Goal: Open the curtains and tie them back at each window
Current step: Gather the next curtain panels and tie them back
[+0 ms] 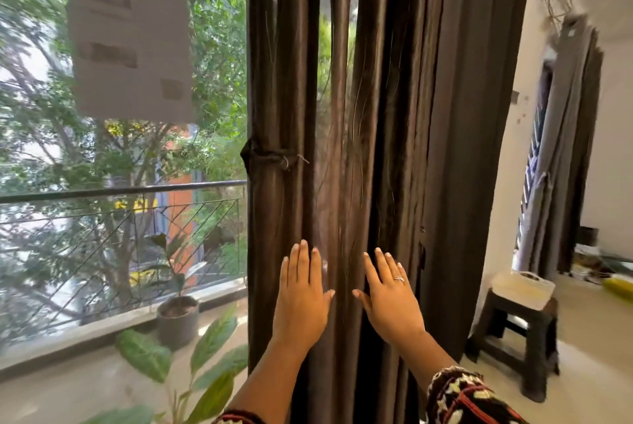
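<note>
Head view: the brown curtain (376,115) hangs bunched beside the window (120,183), a tie (270,158) round its left folds. The left hand (301,286) and right hand (390,290) rest flat against it, each grip spread. The loose right folds probably need gathering next.

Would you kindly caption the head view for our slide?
Flat left hand and right hand against the gathered brown curtain beside the window; a tie cinches its left bundle.

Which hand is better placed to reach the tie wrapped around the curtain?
Probably the left hand: it lies flat on the curtain nearly below the tie, while the right hand rests farther right and would have to cross over.
</note>
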{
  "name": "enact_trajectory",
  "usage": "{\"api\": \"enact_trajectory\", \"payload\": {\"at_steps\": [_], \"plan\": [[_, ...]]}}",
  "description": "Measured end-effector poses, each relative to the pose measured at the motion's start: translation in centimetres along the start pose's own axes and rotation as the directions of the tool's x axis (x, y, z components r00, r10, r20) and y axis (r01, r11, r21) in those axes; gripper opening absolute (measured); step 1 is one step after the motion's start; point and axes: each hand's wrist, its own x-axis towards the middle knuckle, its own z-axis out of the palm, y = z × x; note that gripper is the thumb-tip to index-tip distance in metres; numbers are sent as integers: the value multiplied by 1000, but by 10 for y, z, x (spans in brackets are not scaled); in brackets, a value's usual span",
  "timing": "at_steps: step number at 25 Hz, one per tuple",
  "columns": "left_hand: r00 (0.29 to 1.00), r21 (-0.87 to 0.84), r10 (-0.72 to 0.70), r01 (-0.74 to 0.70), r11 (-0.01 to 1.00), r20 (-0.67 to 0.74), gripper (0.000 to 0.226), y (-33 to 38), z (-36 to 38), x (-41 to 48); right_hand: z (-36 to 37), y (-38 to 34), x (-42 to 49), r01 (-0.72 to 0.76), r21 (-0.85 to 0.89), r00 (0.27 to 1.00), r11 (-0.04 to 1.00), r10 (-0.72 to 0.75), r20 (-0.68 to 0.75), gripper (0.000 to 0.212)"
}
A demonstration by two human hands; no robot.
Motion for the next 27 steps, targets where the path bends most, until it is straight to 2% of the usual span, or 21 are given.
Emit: {"api": "enact_trajectory", "payload": {"at_steps": [6,10,15,19,23,25,27], "plan": [[983,69,112,-102,992,-147,80,-15,17,94,-5,28,106,2,-7,993,1000,-2,-120,66],[934,183,254,-211,960,-253,83,-21,18,156,-23,50,168,12,-9,980,1000,-13,-197,67],[886,232,310,-240,943,-345,78,-13,4,227,-45,67,229,27,-9,960,1000,-28,-280,68],[857,248,322,-237,939,-402,77,-2,-1,265,-52,78,272,3,105,939,994,33,-341,72],[832,253,306,-206,945,-463,73,9,-1,306,-54,86,318,18,358,920,934,124,-371,79],[826,248,294,-194,949,-481,70,14,-7,328,-55,84,335,93,418,946,903,51,-320,78],[817,225,251,-152,962,-519,66,21,-13,352,-55,79,347,174,400,965,900,-75,-251,69]]}}
